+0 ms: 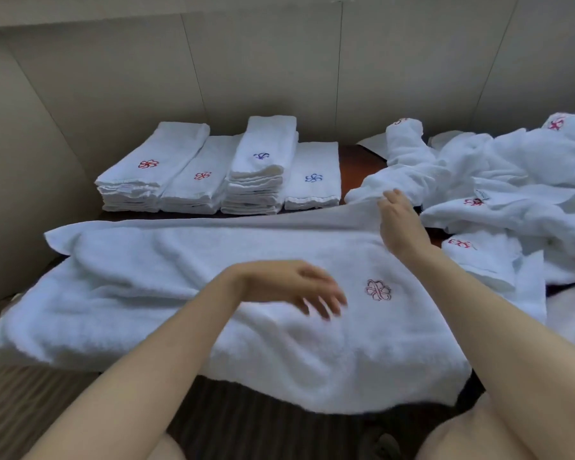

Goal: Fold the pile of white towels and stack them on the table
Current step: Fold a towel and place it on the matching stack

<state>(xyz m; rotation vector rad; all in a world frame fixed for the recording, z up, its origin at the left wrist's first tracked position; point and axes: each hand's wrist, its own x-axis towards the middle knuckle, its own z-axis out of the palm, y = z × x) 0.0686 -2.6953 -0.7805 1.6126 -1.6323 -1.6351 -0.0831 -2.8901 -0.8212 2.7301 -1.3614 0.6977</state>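
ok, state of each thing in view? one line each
big towel: spread across the table edge, partly folded, still wrinkled
left hand: fingers loose, over the towel, blurred
right hand: pinching the towel's far edge, lifting it
four stacks: folded, side by side at the back of the table
unfolded pile: crumpled, on the right
table: mostly covered

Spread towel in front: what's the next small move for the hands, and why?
Probably draw the far edge toward the near edge to halve the spread towel. The right hand already pinches that far edge, lifted at its right end, while the left hand hovers open over the middle and could pin the fold. Four folded stacks wait behind; the unfolded pile lies to the right.
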